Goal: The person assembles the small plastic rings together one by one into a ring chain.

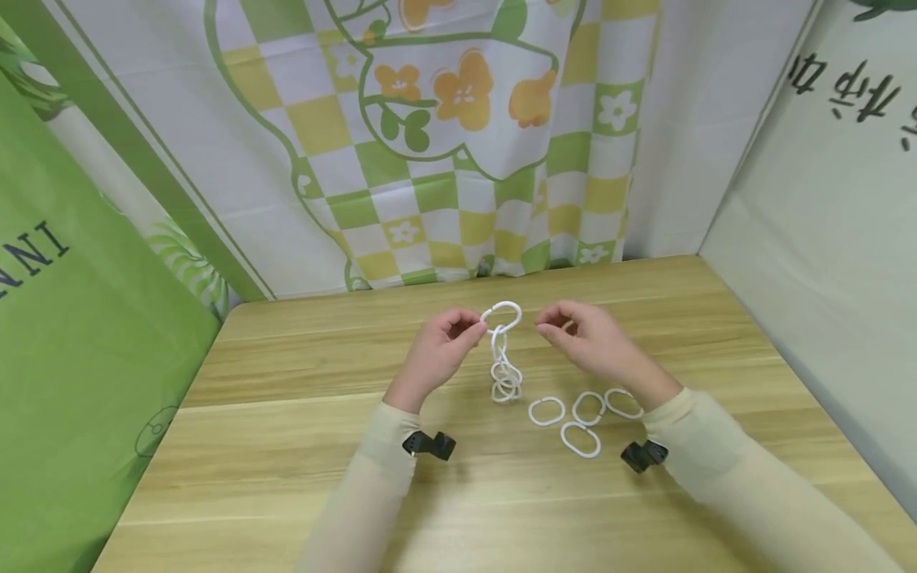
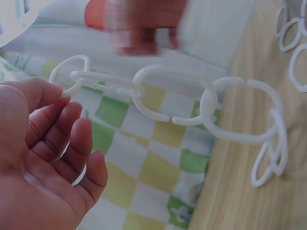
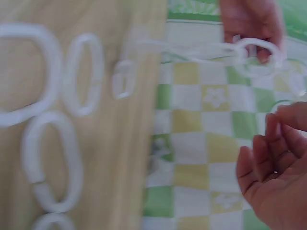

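My left hand point(image 1: 438, 350) pinches the top ring point(image 1: 510, 303) of a chain of white C-shaped plastic rings between thumb and forefinger. Several linked rings hang below it, the lowest bunched close over the table. In the left wrist view the chain point(image 2: 207, 108) stretches off to the right of the fingers, and gaps show in some links. Just right of the top ring is my right hand point(image 1: 595, 341), apart from the chain. Its thumb and forefinger tips come together with nothing visible between them, while the other fingers point(image 3: 244, 167) are loosely bent.
Several loose white rings point(image 1: 582, 456) lie on the wooden table point(image 1: 286, 477), in front of the right hand and beside its wrist. A checked curtain point(image 1: 444, 199) hangs behind the table's far edge. Green cloth point(image 1: 86, 302) stands at the left and a white panel point(image 1: 831, 239) at the right.
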`<act>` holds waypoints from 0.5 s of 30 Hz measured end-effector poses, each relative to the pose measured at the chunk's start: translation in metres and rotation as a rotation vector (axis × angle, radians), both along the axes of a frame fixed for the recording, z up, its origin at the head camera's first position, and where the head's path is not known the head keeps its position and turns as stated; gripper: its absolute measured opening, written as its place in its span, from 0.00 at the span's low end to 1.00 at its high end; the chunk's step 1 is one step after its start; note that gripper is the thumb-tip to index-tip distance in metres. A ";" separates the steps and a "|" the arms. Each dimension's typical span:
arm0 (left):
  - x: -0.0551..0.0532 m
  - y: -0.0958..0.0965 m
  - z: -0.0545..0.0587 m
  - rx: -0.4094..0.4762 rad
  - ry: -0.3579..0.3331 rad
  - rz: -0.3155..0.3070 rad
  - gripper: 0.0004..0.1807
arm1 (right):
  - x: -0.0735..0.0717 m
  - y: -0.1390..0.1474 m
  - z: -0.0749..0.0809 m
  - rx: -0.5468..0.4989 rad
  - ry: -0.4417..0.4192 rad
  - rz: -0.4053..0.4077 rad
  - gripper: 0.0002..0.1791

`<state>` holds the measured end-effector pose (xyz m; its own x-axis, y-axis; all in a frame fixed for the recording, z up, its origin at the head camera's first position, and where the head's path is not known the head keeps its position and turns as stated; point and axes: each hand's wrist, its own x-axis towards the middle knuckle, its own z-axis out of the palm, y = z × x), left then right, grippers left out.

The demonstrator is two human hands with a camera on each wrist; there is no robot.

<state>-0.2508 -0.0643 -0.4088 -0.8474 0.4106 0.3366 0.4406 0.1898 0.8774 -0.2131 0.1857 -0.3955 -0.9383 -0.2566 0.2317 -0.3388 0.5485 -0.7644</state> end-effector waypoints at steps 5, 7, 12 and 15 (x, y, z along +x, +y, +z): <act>-0.004 -0.013 0.007 0.056 0.013 0.041 0.07 | -0.005 0.006 -0.035 0.311 -0.035 0.076 0.02; -0.005 -0.017 0.009 0.068 0.019 0.050 0.07 | -0.004 0.006 -0.044 0.430 -0.068 0.096 0.03; -0.006 -0.020 0.012 0.088 0.013 0.051 0.06 | 0.000 0.002 -0.054 0.569 -0.214 0.098 0.09; -0.005 -0.019 0.011 0.089 0.009 0.047 0.06 | 0.001 -0.002 -0.057 0.586 -0.255 0.104 0.10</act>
